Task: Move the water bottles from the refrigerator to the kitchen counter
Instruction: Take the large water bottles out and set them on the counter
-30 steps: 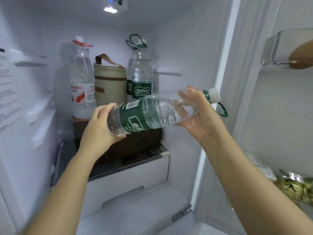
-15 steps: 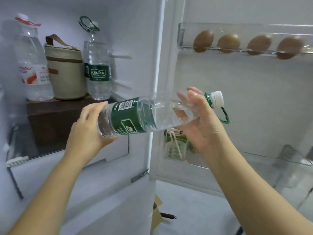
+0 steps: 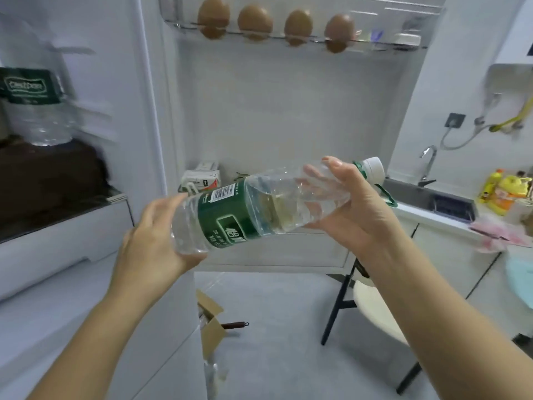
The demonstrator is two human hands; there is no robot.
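A clear water bottle (image 3: 253, 209) with a green label and white cap lies nearly horizontal in the air in front of the open refrigerator door. My left hand (image 3: 150, 238) cups its base, fingers curled round it. My right hand (image 3: 354, 209) grips its shoulder near the cap, which points right toward the kitchen counter (image 3: 450, 220). Another green-labelled bottle (image 3: 31, 108) stands blurred on a shelf inside the refrigerator at the far left.
Several brown eggs (image 3: 253, 23) sit in the top door rack. A carton (image 3: 202, 180) stands in the lower door shelf. A sink (image 3: 432, 197) with a tap, yellow bottles (image 3: 501, 192) and a pink cloth (image 3: 501, 235) occupy the counter. A stool (image 3: 375, 310) and a cardboard box (image 3: 212, 324) stand on the floor.
The view has swung right, away from the refrigerator's inside toward the door and counter. Both hands keep the same hold on the bottle, carried out of the refrigerator.
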